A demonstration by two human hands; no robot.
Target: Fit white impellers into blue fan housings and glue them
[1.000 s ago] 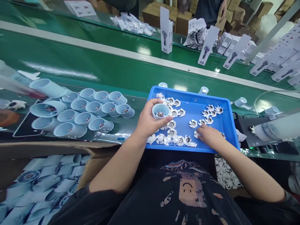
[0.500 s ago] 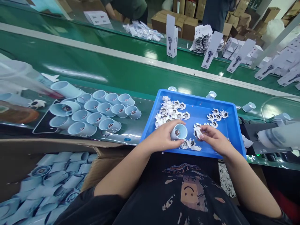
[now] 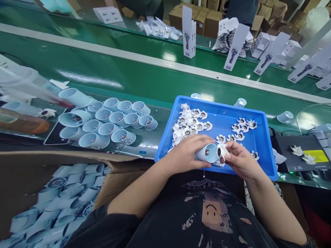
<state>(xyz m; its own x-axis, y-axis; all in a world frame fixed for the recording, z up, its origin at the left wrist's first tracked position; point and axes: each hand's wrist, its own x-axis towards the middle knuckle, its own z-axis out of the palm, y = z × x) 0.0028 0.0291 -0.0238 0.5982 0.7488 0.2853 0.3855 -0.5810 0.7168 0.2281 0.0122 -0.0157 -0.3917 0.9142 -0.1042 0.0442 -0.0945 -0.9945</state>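
Observation:
My left hand [image 3: 187,151] is wrapped round a pale blue plastic cylinder [image 3: 208,153], its open mouth turned to the right. My right hand [image 3: 239,158] pinches a small white fan impeller [image 3: 222,150] right at that mouth. Both hands hover over the near edge of a blue tray [image 3: 261,144]. Several more white impellers [image 3: 191,122] lie scattered in the tray, mostly at its left and middle.
A cluster of pale blue cylinders [image 3: 108,120] lies on the bench to the left. A cardboard box [image 3: 51,193] below holds several more. A green conveyor [image 3: 129,75] runs behind, with upright white product boxes [image 3: 189,32]. A black device [image 3: 302,155] sits at right.
My left hand brought the cylinder down from over the tray's left side to the near edge and tipped it sideways. My right hand lifted an impeller from the tray to the cylinder's mouth.

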